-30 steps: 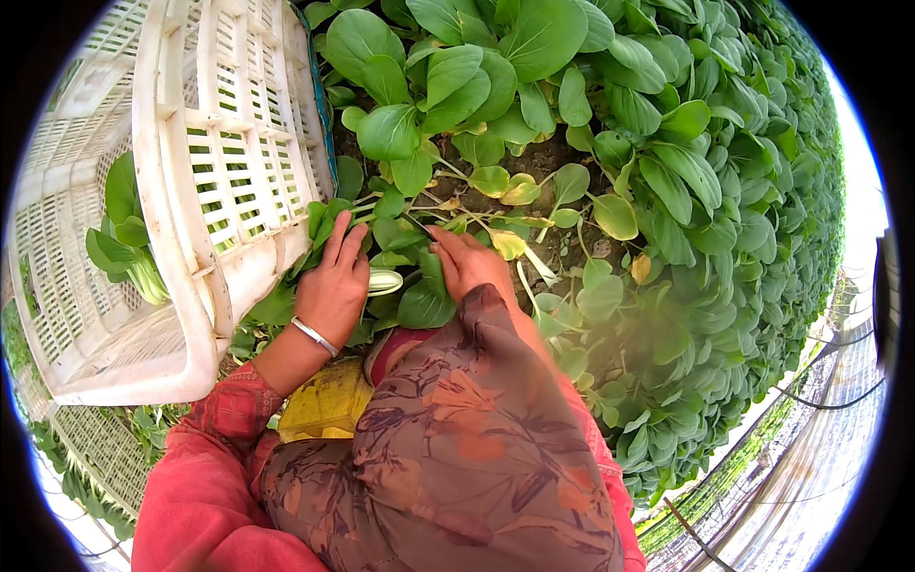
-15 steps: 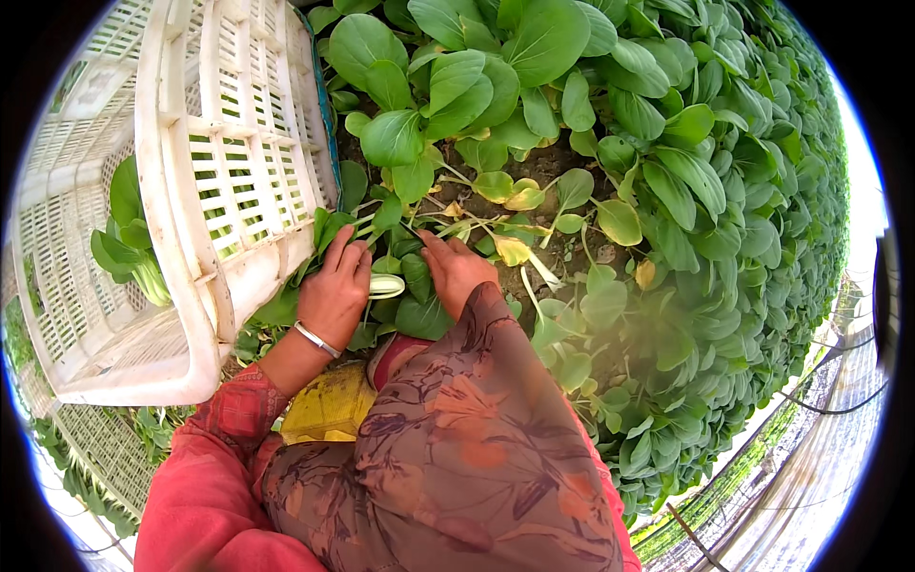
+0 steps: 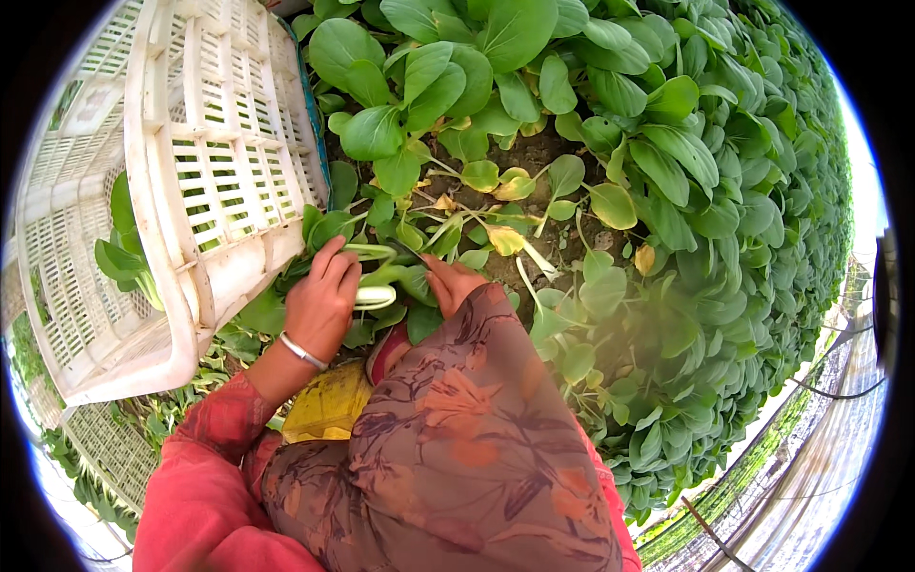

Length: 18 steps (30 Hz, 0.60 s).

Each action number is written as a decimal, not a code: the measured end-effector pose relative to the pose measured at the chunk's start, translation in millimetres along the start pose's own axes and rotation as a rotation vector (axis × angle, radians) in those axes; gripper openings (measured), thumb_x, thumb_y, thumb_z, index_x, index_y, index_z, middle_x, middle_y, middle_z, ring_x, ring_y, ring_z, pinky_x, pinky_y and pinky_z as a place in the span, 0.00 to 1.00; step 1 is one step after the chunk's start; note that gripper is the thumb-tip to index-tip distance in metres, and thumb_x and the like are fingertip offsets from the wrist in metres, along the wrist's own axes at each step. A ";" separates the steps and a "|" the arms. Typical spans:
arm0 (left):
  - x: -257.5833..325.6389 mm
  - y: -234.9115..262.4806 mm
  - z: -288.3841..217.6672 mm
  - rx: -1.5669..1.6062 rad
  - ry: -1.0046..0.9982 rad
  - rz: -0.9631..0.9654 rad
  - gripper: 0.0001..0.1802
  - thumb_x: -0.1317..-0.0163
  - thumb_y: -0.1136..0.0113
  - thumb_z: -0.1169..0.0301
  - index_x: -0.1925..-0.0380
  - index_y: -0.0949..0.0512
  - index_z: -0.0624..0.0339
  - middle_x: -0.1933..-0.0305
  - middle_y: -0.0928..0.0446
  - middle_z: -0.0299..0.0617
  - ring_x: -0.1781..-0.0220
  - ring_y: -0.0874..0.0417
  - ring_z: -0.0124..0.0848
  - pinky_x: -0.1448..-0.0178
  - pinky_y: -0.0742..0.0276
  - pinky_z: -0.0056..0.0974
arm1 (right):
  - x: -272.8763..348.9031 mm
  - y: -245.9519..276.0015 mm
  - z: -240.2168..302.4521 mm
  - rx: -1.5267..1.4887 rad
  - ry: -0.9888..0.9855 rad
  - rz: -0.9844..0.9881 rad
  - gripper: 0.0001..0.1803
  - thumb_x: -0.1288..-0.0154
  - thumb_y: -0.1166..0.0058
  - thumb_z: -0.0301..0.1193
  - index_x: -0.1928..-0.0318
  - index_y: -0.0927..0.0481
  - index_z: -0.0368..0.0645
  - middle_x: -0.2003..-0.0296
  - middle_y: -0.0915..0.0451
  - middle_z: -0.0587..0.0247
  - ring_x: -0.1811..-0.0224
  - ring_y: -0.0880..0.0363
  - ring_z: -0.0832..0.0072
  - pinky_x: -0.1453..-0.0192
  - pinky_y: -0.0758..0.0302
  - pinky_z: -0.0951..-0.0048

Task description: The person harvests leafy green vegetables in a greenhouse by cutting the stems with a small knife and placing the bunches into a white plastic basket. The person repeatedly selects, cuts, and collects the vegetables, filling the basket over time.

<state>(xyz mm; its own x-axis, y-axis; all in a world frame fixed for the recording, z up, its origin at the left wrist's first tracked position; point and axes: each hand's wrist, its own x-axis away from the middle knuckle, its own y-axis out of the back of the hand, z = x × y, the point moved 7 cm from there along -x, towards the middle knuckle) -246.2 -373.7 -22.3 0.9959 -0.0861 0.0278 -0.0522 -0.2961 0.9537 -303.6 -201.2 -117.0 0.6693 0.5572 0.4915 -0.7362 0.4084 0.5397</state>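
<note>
My left hand (image 3: 322, 297) is closed around a bok choy, whose pale cut base (image 3: 375, 297) sticks out to the right past my fingers. Green stalks and leaves bunch just beyond the fingertips. Close by on the right, my right hand (image 3: 451, 285) is curled, its fingers partly hidden by the leaves and by my own sleeve. A thin dark edge (image 3: 405, 252) shows beside its fingertips; whether it is a blade I cannot make out. Loose leaves and yellowed leaves (image 3: 506, 239) lie on the soil just past both hands.
A white slatted plastic crate (image 3: 224, 124) stands tilted at the left, with a bok choy (image 3: 129, 243) inside. Dense rows of growing bok choy (image 3: 705, 162) fill the far side and the right. Below my hands is a yellow object (image 3: 329, 405) next to my shoe.
My left hand has shifted slightly left and down with the bok choy. The gap between my hands has widened a little, and leaves there have turned. The view has shifted slightly.
</note>
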 end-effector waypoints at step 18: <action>-47.6 -34.6 -15.2 -0.188 -0.172 0.346 0.04 0.51 0.42 0.76 0.75 0.21 0.65 0.38 0.26 0.49 0.55 0.19 0.41 0.62 0.18 0.44 | 66.2 58.0 -13.9 -0.878 -0.248 -0.544 0.19 0.30 0.39 0.36 0.45 0.22 0.37 0.68 0.21 0.68 0.66 0.26 0.83 0.58 0.26 0.77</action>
<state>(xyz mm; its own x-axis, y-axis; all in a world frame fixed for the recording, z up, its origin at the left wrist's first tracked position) -290.6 -344.9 -52.1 0.8943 -0.3119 0.3207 -0.3510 -0.0449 0.9353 -303.3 -130.6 -62.6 0.8592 0.0201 0.5112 -0.0798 0.9923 0.0951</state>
